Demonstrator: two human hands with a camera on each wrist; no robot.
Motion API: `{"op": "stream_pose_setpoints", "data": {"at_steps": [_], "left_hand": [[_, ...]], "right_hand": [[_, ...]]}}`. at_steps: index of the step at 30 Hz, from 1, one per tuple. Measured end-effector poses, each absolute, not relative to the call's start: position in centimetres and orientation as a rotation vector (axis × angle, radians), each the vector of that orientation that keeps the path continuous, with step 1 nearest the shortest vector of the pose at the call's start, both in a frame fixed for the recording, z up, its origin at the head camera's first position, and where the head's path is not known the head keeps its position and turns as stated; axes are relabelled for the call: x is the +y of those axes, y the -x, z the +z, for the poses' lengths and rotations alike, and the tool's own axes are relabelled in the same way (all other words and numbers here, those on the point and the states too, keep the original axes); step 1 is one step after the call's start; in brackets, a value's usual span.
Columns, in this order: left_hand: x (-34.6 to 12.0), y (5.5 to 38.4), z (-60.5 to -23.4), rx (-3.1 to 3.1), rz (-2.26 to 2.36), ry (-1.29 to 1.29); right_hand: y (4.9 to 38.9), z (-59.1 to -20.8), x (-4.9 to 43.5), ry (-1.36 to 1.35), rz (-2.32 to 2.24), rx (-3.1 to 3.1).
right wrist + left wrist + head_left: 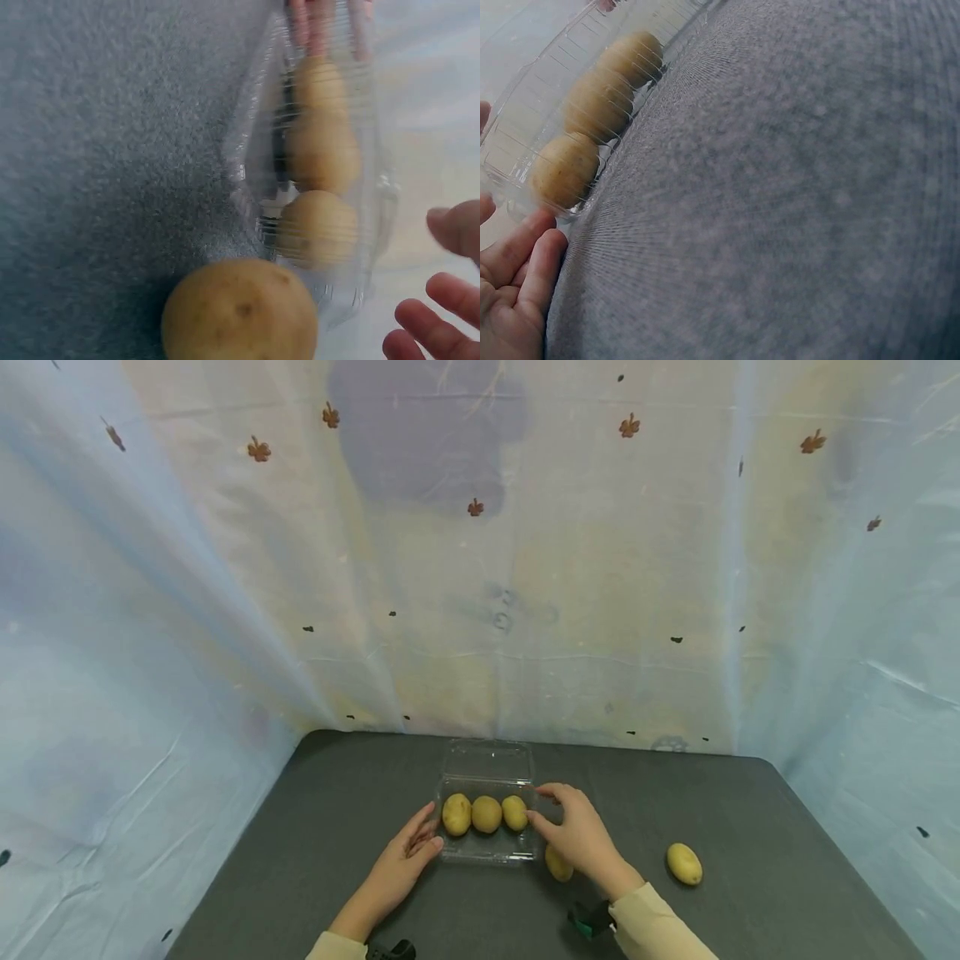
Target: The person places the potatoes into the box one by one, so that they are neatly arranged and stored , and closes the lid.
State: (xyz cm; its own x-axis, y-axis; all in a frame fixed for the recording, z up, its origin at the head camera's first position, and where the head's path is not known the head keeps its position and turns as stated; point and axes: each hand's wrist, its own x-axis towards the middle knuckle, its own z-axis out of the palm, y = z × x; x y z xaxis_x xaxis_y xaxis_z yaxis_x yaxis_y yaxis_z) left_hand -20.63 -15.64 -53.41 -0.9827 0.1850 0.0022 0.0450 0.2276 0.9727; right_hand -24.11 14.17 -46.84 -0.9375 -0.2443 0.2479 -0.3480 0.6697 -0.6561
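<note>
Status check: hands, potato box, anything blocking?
Left hand open against clear box. Right hand open at its right side. Three potatoes inside. Two loose potatoes on table; nothing blocking.

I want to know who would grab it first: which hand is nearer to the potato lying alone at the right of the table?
Right. The right hand is at the clear container's right side, nearer the lone potato; the left hand rests at its left side, farther away.

Two bare hands — the left hand (411, 852) and the right hand (577, 833) — emerge from pale cream long sleeves (656, 927); each wrist carries a small dark device (588, 920), the right one with a green edge.
</note>
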Motion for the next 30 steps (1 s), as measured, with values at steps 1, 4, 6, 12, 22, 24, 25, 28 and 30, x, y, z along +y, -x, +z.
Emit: {"op": "stream_pose_setpoints", "data": {"at_steps": [1, 4, 6, 12, 22, 24, 25, 28, 30], "left_hand": [[-15.7, 20.6, -53.4, 2.371, 1.870, -0.223], [-15.7, 20.7, -53.5, 2.369, 1.870, -0.232], [-15.8, 20.6, -53.4, 2.365, 1.870, -0.240], [-15.8, 20.4, -53.0, 2.348, 1.877, -0.243], [-15.4, 20.6, -53.6, 2.338, 1.889, -0.244], [-15.4, 20.6, -53.6, 2.340, 1.891, -0.239], [-15.4, 20.7, -53.6, 2.342, 1.891, -0.236], [-15.5, 20.7, -53.6, 2.350, 1.899, -0.221], [-15.6, 20.7, -53.7, 2.358, 1.901, -0.216]], "right_hand": [[24.0, -46.8, 14.5, -0.467, 1.199, -2.741], [23.8, -47.0, 15.5, -0.395, 1.409, -2.727], [23.7, -47.2, 16.1, -0.352, 1.469, -2.728], [23.3, -47.9, 17.5, -0.307, 1.497, -2.768], [23.7, -49.9, 20.9, -0.412, 1.912, -2.923], [23.9, -50.4, 21.3, -0.446, 2.003, -2.925], [24.1, -50.6, 21.4, -0.458, 2.021, -2.924], [24.2, -51.2, 21.2, -0.480, 2.047, -2.912], [24.2, -51.5, 21.0, -0.489, 2.029, -2.908]]}}
